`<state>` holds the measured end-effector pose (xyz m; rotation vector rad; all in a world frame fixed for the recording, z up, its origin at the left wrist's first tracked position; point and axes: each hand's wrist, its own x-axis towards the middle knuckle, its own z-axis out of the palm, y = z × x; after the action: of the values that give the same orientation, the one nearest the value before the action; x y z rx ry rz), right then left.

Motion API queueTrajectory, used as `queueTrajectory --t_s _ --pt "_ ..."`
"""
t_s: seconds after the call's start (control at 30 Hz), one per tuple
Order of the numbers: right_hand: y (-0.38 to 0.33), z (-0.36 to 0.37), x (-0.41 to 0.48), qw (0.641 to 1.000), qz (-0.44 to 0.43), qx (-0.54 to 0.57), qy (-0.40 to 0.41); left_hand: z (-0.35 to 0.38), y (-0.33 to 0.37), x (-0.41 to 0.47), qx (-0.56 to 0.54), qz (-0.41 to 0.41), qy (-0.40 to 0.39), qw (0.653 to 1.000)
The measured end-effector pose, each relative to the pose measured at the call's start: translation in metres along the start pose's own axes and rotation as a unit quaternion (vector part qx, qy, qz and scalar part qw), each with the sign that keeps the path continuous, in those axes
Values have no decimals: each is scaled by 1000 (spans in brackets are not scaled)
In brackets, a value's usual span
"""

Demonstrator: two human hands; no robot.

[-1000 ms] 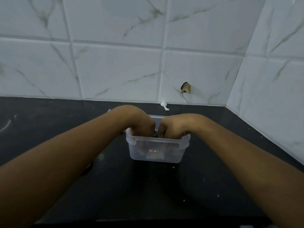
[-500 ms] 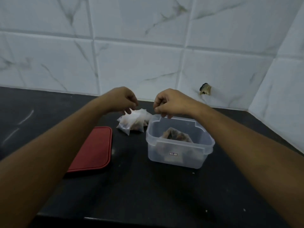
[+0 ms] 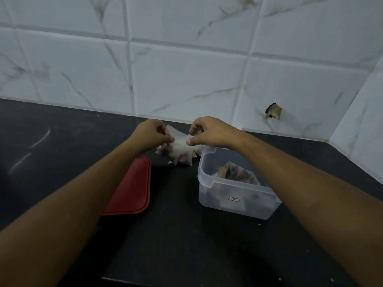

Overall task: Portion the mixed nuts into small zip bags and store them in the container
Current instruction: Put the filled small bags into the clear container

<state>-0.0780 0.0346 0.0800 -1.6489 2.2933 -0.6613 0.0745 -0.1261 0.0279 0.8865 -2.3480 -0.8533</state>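
- Half a second ago both hands hung above the bags and the tub with nothing in them; now the left hand (image 3: 149, 135) and right hand (image 3: 209, 132) each pinch an upper corner of one zip bag (image 3: 179, 140), just above centre of the frame.
- The left hand's thumb and fingers are closed on the bag's left edge; the right hand's thumb and forefinger nip its right edge, the other fingers curled.
- The held bag hangs over a small pile of bags (image 3: 182, 157) on the worktop (image 3: 176, 235). I cannot tell whether it has cleared the pile.
- The tub (image 3: 235, 200), clear plastic, stands right of centre as it did before, with one filled bag (image 3: 235, 174) of dark nuts inside. Its far left corner is just beside the pile, and the right forearm crosses its far rim.
- The red lid (image 3: 132, 187) lies flat left of the tub, as before, partly under the left forearm, with a strip of bare worktop between lid and tub.
- Open room: the dark worktop is bare at lower centre, up to its front edge at the bottom of the frame, and across the far left, where pale streaks show.
- The tiled wall (image 3: 186, 69) shuts in the back, close behind the hands, and meets a side wall at the right edge; a chipped hole (image 3: 273, 111) sits in a tile at upper right.
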Motion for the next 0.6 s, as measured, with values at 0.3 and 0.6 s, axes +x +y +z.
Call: queueTrajectory --t_s 0.3,0.6 --pt "-11 -31 -24 971 -23 230 55 -27 74 -25 -345 105 -91 928" --pt "26 -85 -93 991 29 106 -75 24 12 10 -86 -56 -9 995"
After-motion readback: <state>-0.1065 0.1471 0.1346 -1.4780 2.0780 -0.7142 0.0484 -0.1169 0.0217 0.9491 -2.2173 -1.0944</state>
